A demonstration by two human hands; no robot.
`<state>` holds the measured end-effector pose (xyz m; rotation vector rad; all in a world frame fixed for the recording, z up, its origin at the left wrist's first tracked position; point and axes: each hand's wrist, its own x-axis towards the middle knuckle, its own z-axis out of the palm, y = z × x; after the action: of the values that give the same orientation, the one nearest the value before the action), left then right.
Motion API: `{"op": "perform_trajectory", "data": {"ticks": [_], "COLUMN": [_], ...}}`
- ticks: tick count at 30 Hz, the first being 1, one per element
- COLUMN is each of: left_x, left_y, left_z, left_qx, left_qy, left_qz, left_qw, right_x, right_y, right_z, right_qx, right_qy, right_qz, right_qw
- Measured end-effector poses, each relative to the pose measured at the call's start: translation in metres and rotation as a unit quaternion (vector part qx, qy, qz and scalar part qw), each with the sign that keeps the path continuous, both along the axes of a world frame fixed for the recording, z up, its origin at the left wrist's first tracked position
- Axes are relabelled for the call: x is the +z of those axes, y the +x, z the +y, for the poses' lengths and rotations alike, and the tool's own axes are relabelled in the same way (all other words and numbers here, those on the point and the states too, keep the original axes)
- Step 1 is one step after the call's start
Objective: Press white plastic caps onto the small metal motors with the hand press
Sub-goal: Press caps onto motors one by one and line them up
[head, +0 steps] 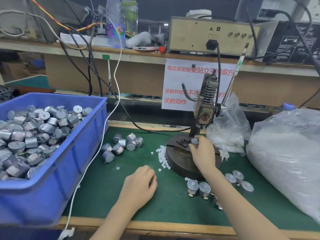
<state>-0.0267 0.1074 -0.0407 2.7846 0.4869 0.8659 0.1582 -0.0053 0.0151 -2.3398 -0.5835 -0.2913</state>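
Blue bin (74,163): sitting far left, heaped with uncapped metal motors (31,134); I am not drawing from it at this moment.
Loose motors (121,146): lying on the green mat (107,201) between bin and press, within reach.
Left hand (140,184): resting palm-down on the mat, fingers curled loosely together; I cannot tell whether it is covering a cap.
White caps (162,156): lying scattered against the left edge of the press base, a few strays nearer the left hand.
Hand press (204,108): standing on its round dark base (180,161), ram raised.
Right hand (202,153): fingers clamped around one motor (194,141), seating it on the fixture under the ram.
Capped motors (199,187): I am reading these as finished, standing near the right forearm.
Plastic bags (285,153): lying far right.
Risk: fingertips are sitting right below the ram; pulling the lever before withdrawing would be pinching them.
Risk: a tilted motor would be crushing or skewing the cap.
Risk: the forearm sweeping back would be toppling the capped motors.
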Motion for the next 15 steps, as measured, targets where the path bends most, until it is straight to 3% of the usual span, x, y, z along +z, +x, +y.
{"op": "perform_trajectory", "data": {"ticks": [4,9,15], "left_x": [-0.001,-0.009,-0.007], "left_y": [0.002,0.009,0.007], "left_z": [0.002,0.006,0.005], "left_qx": [-0.074,-0.093,-0.085], "left_qy": [0.069,0.047,0.059], "left_qz": [0.01,0.156,0.123], "left_qw": [0.995,0.982,0.987], "right_x": [-0.003,-0.004,-0.025], "right_y": [-0.011,-0.045,-0.065], "right_z": [-0.007,-0.012,-0.029], "right_qx": [0.021,0.204,0.317], "right_qy": [-0.004,-0.014,-0.149], "right_qz": [-0.033,0.021,-0.027], "right_qw": [0.999,0.979,0.936]}}
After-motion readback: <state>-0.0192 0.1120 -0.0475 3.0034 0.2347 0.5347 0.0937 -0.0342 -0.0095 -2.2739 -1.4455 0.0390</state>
